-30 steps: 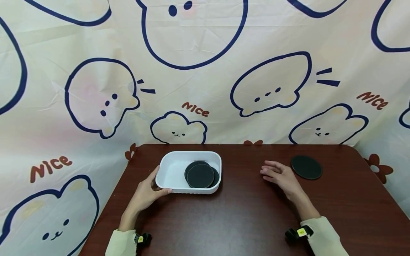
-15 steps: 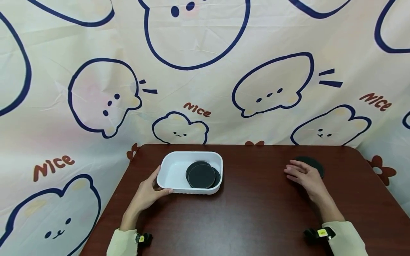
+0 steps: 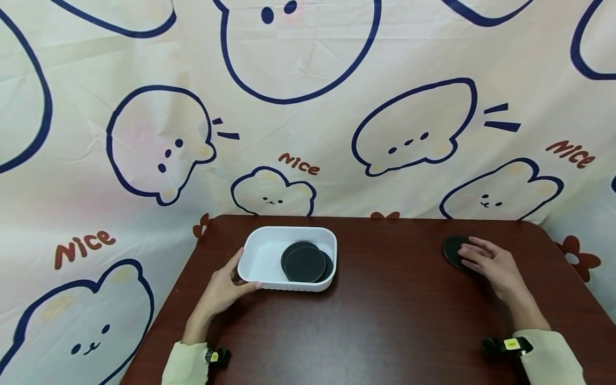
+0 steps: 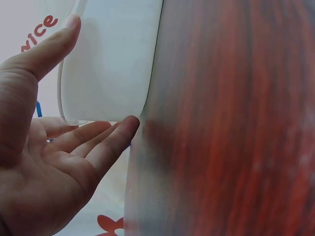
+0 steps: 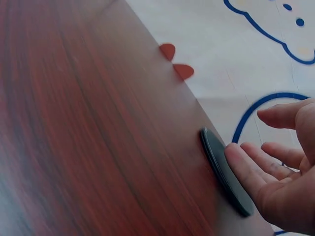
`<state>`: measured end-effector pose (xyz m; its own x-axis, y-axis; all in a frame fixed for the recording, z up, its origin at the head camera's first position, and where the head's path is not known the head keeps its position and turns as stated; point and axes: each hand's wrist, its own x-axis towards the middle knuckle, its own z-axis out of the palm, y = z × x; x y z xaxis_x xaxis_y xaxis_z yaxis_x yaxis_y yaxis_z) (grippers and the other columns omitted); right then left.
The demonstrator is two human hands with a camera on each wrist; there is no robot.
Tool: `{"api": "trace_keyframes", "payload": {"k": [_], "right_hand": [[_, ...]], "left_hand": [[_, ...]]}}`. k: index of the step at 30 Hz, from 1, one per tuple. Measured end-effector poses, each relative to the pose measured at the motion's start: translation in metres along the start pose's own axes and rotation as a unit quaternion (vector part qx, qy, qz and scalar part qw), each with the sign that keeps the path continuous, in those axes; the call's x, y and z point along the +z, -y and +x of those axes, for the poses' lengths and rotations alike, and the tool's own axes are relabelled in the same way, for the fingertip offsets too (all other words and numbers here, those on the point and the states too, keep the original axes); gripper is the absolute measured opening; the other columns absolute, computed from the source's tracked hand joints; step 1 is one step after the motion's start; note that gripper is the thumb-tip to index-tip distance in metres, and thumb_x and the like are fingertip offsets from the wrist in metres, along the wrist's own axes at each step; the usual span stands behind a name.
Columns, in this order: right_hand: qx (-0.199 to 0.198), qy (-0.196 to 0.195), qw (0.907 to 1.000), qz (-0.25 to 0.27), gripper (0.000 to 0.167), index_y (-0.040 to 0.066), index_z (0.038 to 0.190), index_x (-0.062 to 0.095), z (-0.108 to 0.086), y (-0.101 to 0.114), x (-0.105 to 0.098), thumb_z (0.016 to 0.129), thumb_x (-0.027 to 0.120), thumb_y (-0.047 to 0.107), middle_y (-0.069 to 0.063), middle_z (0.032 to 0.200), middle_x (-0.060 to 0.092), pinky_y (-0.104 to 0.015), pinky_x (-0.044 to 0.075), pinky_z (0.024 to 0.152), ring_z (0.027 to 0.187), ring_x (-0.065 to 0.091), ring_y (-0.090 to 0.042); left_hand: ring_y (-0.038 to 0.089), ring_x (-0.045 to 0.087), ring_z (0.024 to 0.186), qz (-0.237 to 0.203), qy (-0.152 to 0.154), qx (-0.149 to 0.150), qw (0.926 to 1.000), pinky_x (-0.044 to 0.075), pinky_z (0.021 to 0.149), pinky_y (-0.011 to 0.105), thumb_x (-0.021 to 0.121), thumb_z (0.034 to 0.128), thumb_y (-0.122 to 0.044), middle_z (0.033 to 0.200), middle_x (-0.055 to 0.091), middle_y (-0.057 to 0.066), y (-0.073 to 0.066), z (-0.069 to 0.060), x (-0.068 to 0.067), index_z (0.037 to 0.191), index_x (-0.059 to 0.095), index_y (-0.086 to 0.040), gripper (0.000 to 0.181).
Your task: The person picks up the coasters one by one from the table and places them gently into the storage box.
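Observation:
A white rectangular tray (image 3: 262, 256) stands at the left of the table. My left hand (image 3: 222, 289) holds its near left corner, the thumb along the front wall and the fingertips against the left end. In the left wrist view the tray's outer wall (image 4: 108, 64) shows between thumb and fingers. Inside the tray, at its right, lie overlapping dark round coasters (image 3: 304, 264). At the far right, a dark green round coaster (image 3: 452, 250) lies flat on the table. My right hand (image 3: 495, 270) is over its right part, fingers loosely extended; whether they touch it I cannot tell.
The brown wooden table (image 3: 366, 321) has its far edge against a patterned cloth backdrop (image 3: 327, 133). Bare wood lies between the tray and the lone coaster. Black straps with small cameras sit on both wrists.
My right hand has moved to the right, across the lone coaster to its right side. My left hand and the tray stay in place; the head view has shifted slightly.

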<state>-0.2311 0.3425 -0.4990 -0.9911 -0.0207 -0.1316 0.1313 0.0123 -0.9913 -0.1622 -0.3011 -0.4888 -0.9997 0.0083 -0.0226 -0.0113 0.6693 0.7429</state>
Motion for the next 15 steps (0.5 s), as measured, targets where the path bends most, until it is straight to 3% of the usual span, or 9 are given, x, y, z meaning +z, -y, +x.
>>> {"api": "trace_keyframes", "payload": {"k": [5,11,15], "right_hand": [[0.007,-0.018,0.9993,0.033,0.077,0.001,0.165,0.030,0.004,-0.003,-0.016,0.103,0.073,0.015,0.021,0.106,0.077,-0.021,0.064,0.082,0.096,0.075,0.005],[0.018,-0.053,0.9979,0.031,0.093,-0.001,0.170,0.020,0.011,-0.003,-0.030,0.100,0.078,0.020,0.027,0.099,0.074,-0.018,0.063,0.077,0.089,0.074,0.009],[0.029,-0.088,0.9933,-0.068,0.096,0.000,0.170,0.023,0.014,0.000,-0.034,0.099,0.079,0.034,0.030,0.108,0.067,-0.011,0.060,0.075,0.087,0.066,0.018]], "left_hand": [[0.042,0.058,0.144,0.000,-0.002,0.000,1.0000,0.056,0.110,0.053,0.093,0.0837,-0.045,0.170,0.040,0.023,0.001,0.000,0.000,0.173,0.019,-0.011,0.120],[0.043,0.056,0.146,0.000,0.000,-0.003,1.0000,0.055,0.111,0.054,0.092,0.0848,-0.045,0.170,0.039,0.024,0.001,0.000,0.000,0.173,0.019,-0.010,0.120],[0.043,0.056,0.146,-0.003,0.001,-0.003,1.0000,0.055,0.111,0.054,0.092,0.0850,-0.045,0.170,0.039,0.024,0.000,0.000,0.000,0.172,0.020,-0.009,0.119]]}}
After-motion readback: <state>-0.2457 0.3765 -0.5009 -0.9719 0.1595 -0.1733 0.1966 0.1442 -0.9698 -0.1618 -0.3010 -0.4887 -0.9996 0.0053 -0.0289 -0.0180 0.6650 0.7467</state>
